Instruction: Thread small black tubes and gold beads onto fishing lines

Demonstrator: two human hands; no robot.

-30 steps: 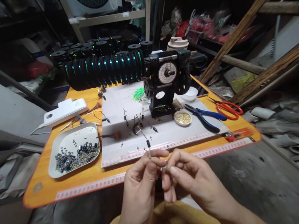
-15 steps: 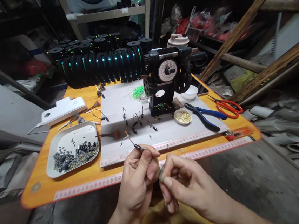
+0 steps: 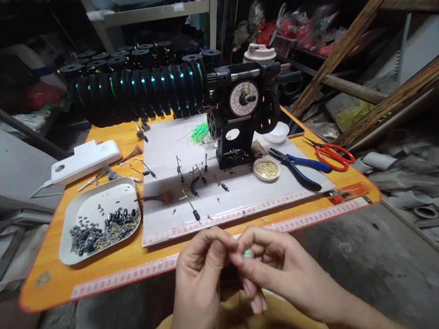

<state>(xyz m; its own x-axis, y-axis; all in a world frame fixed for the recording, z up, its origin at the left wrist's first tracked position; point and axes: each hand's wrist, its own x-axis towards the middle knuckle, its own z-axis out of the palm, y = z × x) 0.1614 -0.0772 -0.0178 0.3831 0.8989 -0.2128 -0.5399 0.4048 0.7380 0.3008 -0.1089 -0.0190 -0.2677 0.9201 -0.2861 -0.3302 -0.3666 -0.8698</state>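
Observation:
My left hand (image 3: 204, 269) is closed in front of the table's near edge, fingertips pressed together. A small dark grey bit shows at its index finger, too small to name. My right hand (image 3: 281, 267) meets it, thumb and fingers pinching a small pale green piece (image 3: 247, 254), mostly hidden by the fingers. Beyond the hands, a black cylinder with a thin orange-tipped stem (image 3: 195, 214) lies on the white board (image 3: 246, 198). Several similar black pieces (image 3: 194, 190) are scattered farther back.
A white tray (image 3: 69, 212) of small dark parts stands left. Right are a dish of gold beads (image 3: 266, 170), blue-handled pliers (image 3: 301, 169) and orange-handled scissors (image 3: 333, 156). A geared black machine (image 3: 235, 132) carrying a row of spools (image 3: 143, 94) stands behind. A power strip (image 3: 85, 164) lies left.
My hands have come closer together, their fingertips now meeting. My left hand has dropped slightly, uncovering more of the black cylinder on the board. The green piece shows more clearly.

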